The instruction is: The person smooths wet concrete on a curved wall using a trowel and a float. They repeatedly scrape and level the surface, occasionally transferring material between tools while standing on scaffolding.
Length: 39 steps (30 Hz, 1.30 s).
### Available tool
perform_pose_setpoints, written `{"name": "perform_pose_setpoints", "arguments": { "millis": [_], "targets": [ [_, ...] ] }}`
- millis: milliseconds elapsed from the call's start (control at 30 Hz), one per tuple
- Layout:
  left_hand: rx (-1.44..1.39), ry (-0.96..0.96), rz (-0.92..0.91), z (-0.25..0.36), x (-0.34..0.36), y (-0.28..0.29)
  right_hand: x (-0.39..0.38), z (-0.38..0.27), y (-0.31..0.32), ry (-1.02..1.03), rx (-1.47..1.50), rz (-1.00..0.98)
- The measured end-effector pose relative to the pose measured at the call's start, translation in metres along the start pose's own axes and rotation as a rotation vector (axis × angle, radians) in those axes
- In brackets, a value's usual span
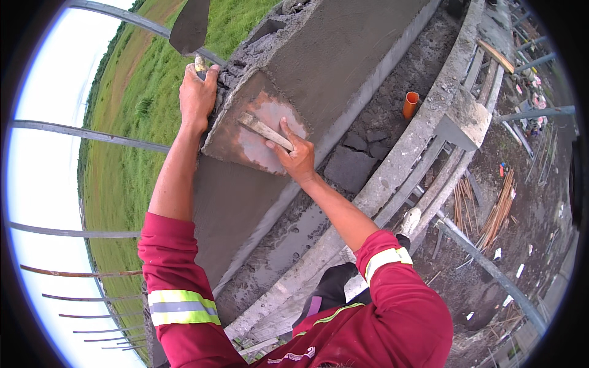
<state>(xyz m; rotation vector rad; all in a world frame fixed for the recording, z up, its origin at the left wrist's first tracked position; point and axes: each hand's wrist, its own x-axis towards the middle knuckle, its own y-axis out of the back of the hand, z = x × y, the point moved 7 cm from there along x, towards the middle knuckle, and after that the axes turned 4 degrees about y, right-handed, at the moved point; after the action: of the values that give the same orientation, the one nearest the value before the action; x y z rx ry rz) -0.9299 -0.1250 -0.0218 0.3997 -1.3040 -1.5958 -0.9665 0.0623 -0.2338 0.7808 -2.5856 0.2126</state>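
Note:
My left hand (197, 95) is closed around the handle of a pointing trowel (191, 27), its grey blade pointing up and away over the grass. With my right hand (296, 153) I grip the wooden handle of a plastering float (270, 110), a wide flat plate stained with mortar. The float lies flat on the smooth wet mortar (350, 46) along the top of a wall. Rough, lumpy mortar (261, 37) lines the wall's far left edge, beside my left hand.
An orange pipe (411, 105) stands up from the rubble-strewn channel right of the wall. Beyond it runs a concrete ledge with wooden planks (429, 178). Metal scaffold tubes (491, 270) cross at right, above ground with debris and thin rods (498, 208). Metal bars (92, 132) jut out left over grass.

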Motion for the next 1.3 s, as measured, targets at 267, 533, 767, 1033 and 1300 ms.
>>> {"name": "perform_pose_setpoints", "arguments": {
  "millis": [267,533,767,1033,1300],
  "targets": [
    [0.031,-0.025,-0.025,0.000,0.002,-0.001,-0.137,-0.037,-0.037,-0.124,0.155,-0.124],
    [0.073,-0.009,0.005,0.005,-0.004,0.002,-0.173,0.090,0.006,-1.183,0.935,0.454],
    [0.059,0.016,0.022,0.012,-0.005,0.002,-0.103,0.209,0.000,-1.492,1.115,0.793],
    [0.101,0.133,-0.014,-0.003,-0.004,-0.001,0.034,0.270,0.063,-1.511,1.005,0.917],
    [0.045,0.218,-0.046,0.009,-0.009,0.001,0.284,0.275,0.192,-1.157,0.941,0.793]
  ]
}}
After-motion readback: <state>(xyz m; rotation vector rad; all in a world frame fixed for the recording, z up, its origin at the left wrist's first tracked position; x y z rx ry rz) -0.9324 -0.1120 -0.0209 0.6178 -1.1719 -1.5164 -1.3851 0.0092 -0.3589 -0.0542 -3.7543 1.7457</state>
